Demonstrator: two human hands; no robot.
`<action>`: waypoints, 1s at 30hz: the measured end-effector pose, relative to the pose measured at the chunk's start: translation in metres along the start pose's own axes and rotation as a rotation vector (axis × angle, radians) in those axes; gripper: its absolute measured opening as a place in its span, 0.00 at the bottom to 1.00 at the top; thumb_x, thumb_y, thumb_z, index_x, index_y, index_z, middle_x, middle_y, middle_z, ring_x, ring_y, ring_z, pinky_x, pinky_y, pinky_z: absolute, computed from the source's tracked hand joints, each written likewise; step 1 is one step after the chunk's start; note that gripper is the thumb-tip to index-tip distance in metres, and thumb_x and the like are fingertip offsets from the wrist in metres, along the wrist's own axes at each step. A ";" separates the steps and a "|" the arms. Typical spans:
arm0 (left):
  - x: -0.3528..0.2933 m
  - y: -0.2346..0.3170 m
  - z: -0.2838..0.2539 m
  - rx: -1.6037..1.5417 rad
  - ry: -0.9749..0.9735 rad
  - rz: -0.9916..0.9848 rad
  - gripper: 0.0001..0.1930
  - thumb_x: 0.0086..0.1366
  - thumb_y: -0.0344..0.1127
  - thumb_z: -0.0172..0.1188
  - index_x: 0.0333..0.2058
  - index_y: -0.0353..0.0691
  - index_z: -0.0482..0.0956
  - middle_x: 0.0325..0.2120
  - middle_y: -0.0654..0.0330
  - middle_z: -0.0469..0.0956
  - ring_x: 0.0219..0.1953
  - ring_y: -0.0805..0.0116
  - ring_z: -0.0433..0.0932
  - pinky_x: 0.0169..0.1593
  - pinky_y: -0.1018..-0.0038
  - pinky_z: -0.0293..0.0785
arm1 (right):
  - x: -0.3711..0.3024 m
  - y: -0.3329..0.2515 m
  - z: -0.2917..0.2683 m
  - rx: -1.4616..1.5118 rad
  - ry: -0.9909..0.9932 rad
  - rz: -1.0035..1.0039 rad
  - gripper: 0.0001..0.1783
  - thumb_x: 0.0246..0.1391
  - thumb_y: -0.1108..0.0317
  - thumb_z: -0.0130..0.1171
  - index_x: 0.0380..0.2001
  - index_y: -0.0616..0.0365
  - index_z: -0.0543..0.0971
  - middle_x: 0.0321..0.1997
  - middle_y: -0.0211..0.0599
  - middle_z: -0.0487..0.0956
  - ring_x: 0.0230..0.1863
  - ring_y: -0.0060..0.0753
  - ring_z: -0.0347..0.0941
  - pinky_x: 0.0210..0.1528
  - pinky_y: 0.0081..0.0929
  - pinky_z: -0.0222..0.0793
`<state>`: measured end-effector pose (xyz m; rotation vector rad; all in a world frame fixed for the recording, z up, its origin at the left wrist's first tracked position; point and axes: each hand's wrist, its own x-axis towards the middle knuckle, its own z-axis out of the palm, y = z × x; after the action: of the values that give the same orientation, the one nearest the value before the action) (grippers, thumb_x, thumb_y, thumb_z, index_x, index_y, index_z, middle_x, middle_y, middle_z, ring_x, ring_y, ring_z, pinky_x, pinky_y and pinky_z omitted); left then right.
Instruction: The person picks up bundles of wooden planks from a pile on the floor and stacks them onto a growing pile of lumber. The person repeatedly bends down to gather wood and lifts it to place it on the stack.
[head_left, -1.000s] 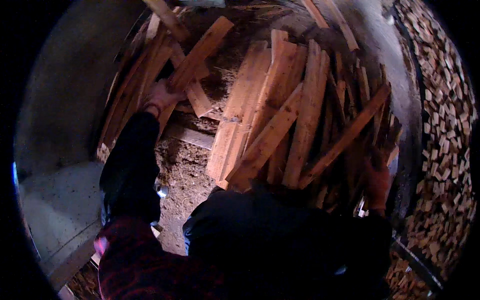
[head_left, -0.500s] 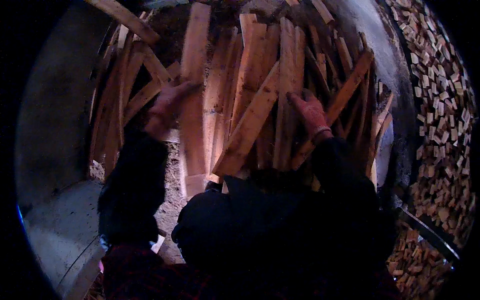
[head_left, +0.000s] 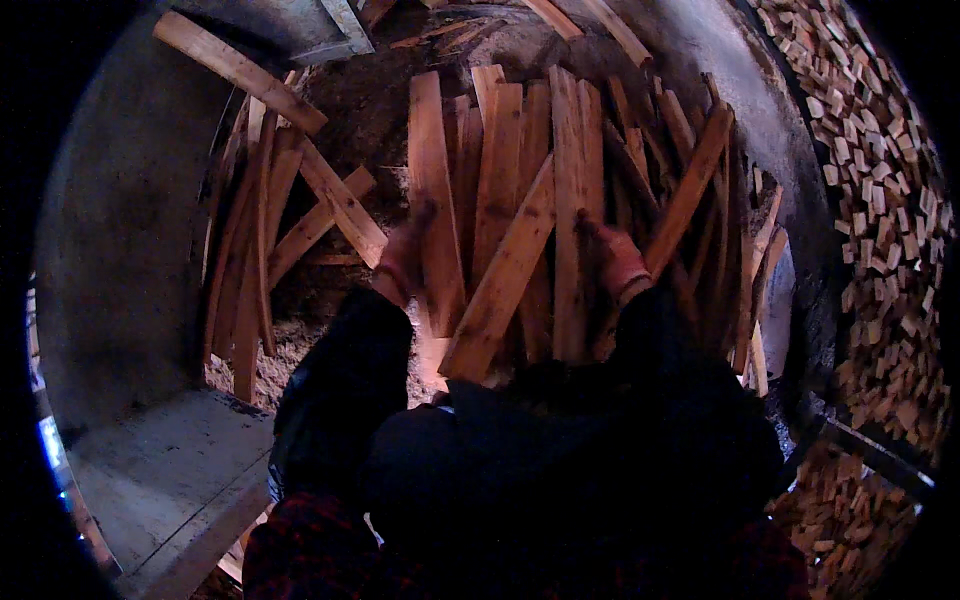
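Several long, rough wooden boards [head_left: 500, 175] stand side by side in front of me, their lower ends near my body. My left hand [head_left: 402, 258] is closed against the leftmost board [head_left: 435, 190], its thumb over the edge. My right hand [head_left: 618, 260] is at the right side of the bunch, its thumb against an upright board [head_left: 568, 220]. Both hands look gloved; their outer fingers are partly hidden. Between them a shorter board [head_left: 505, 280] leans slantwise across the others.
More boards [head_left: 240, 250] lean at the left, with a loose plank [head_left: 240, 75] slanting above. Others [head_left: 690, 185] lean crosswise at the right. A grey ledge [head_left: 165, 470] stands at lower left. Stacked split firewood [head_left: 885, 220] lines the right, beyond a pale wall [head_left: 720, 60].
My left hand has moved right, and the leftmost board has come up against the bunch. My right hand stays near the same board. The view has shifted slightly.
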<state>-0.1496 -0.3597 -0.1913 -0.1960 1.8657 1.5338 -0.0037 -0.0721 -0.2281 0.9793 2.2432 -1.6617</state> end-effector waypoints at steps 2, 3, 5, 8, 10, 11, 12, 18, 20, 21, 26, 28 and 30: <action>-0.004 0.000 0.005 -0.035 -0.020 -0.030 0.43 0.56 0.65 0.64 0.55 0.29 0.71 0.48 0.53 0.78 0.48 0.61 0.77 0.52 0.69 0.72 | -0.003 0.002 0.013 0.144 -0.029 -0.080 0.28 0.60 0.48 0.57 0.46 0.66 0.80 0.50 0.41 0.80 0.47 0.35 0.76 0.53 0.26 0.67; 0.001 0.000 0.006 -0.037 -0.022 -0.023 0.43 0.56 0.65 0.64 0.54 0.29 0.71 0.47 0.53 0.78 0.48 0.62 0.77 0.51 0.70 0.72 | 0.000 0.000 0.017 0.167 -0.050 -0.145 0.28 0.59 0.49 0.58 0.45 0.67 0.81 0.49 0.41 0.81 0.47 0.35 0.76 0.53 0.26 0.67; 0.007 -0.022 -0.006 0.023 0.041 0.000 0.41 0.56 0.64 0.65 0.51 0.29 0.73 0.45 0.54 0.79 0.46 0.63 0.77 0.50 0.71 0.72 | -0.021 -0.053 0.036 0.027 -0.177 -0.326 0.29 0.57 0.47 0.59 0.45 0.67 0.80 0.47 0.40 0.81 0.48 0.34 0.76 0.53 0.26 0.67; -0.006 0.004 0.015 0.080 -0.039 -0.044 0.43 0.55 0.62 0.66 0.56 0.29 0.68 0.48 0.51 0.76 0.50 0.62 0.74 0.55 0.70 0.70 | -0.021 -0.080 0.043 0.033 -0.043 0.026 0.34 0.50 0.46 0.65 0.48 0.67 0.78 0.47 0.42 0.81 0.50 0.33 0.76 0.55 0.27 0.67; -0.002 -0.001 0.024 0.040 -0.066 -0.010 0.44 0.55 0.62 0.66 0.57 0.29 0.67 0.49 0.50 0.75 0.51 0.61 0.74 0.56 0.69 0.70 | -0.011 -0.074 0.046 0.078 0.010 -0.038 0.40 0.45 0.42 0.68 0.51 0.67 0.76 0.48 0.44 0.81 0.50 0.35 0.76 0.56 0.27 0.67; 0.001 -0.005 0.026 0.017 -0.072 0.009 0.44 0.55 0.62 0.66 0.57 0.29 0.66 0.50 0.50 0.75 0.52 0.61 0.73 0.56 0.69 0.69 | -0.010 -0.072 0.041 0.102 -0.005 -0.068 0.39 0.47 0.44 0.67 0.52 0.67 0.76 0.49 0.44 0.81 0.51 0.35 0.76 0.56 0.27 0.66; 0.001 -0.010 0.023 -0.002 -0.067 0.026 0.45 0.55 0.62 0.66 0.58 0.29 0.65 0.50 0.50 0.74 0.52 0.61 0.73 0.57 0.69 0.69 | -0.022 -0.089 0.037 0.131 -0.032 -0.095 0.38 0.50 0.46 0.65 0.53 0.67 0.75 0.50 0.43 0.80 0.52 0.35 0.75 0.57 0.27 0.66; -0.011 -0.008 0.018 0.087 -0.080 0.319 0.48 0.54 0.62 0.67 0.61 0.29 0.61 0.53 0.48 0.72 0.55 0.59 0.71 0.59 0.68 0.67 | 0.022 -0.020 0.042 0.424 -0.033 -0.492 0.33 0.58 0.53 0.61 0.60 0.64 0.70 0.60 0.42 0.75 0.59 0.38 0.71 0.62 0.32 0.65; -0.017 -0.009 0.047 0.338 -0.069 0.378 0.55 0.50 0.65 0.67 0.63 0.30 0.54 0.56 0.44 0.67 0.59 0.54 0.66 0.62 0.67 0.63 | 0.029 0.000 0.037 0.759 -0.143 -0.325 0.31 0.62 0.56 0.57 0.62 0.63 0.68 0.60 0.39 0.75 0.59 0.38 0.71 0.63 0.32 0.64; -0.030 0.002 0.065 0.625 -0.036 0.326 0.61 0.46 0.68 0.68 0.65 0.31 0.48 0.59 0.39 0.62 0.62 0.49 0.62 0.65 0.65 0.59 | 0.024 -0.008 0.024 1.072 -0.234 -0.070 0.29 0.63 0.57 0.55 0.63 0.62 0.68 0.60 0.38 0.75 0.58 0.38 0.71 0.63 0.32 0.65; -0.043 0.000 0.072 1.000 0.134 0.455 0.68 0.43 0.71 0.69 0.69 0.33 0.42 0.63 0.34 0.58 0.67 0.43 0.59 0.69 0.59 0.53 | 0.025 -0.005 0.018 1.241 -0.258 0.186 0.30 0.63 0.50 0.55 0.61 0.59 0.71 0.57 0.36 0.76 0.55 0.35 0.73 0.59 0.30 0.68; -0.025 -0.019 0.058 0.309 0.122 0.468 0.60 0.48 0.69 0.66 0.67 0.32 0.49 0.62 0.38 0.62 0.64 0.49 0.63 0.66 0.62 0.59 | 0.028 0.001 0.024 1.217 -0.266 0.157 0.32 0.61 0.45 0.57 0.58 0.59 0.73 0.54 0.36 0.78 0.52 0.33 0.75 0.55 0.30 0.72; 0.004 -0.038 0.046 -0.025 0.087 0.393 0.52 0.54 0.67 0.63 0.63 0.31 0.57 0.59 0.43 0.67 0.61 0.54 0.68 0.61 0.64 0.65 | 0.019 -0.007 0.019 1.155 -0.226 0.160 0.32 0.61 0.45 0.57 0.58 0.59 0.73 0.54 0.37 0.78 0.51 0.33 0.75 0.55 0.29 0.72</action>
<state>-0.1131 -0.3273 -0.2260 0.1026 2.0415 1.8337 -0.0273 -0.0830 -0.2388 0.9937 0.8902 -2.8020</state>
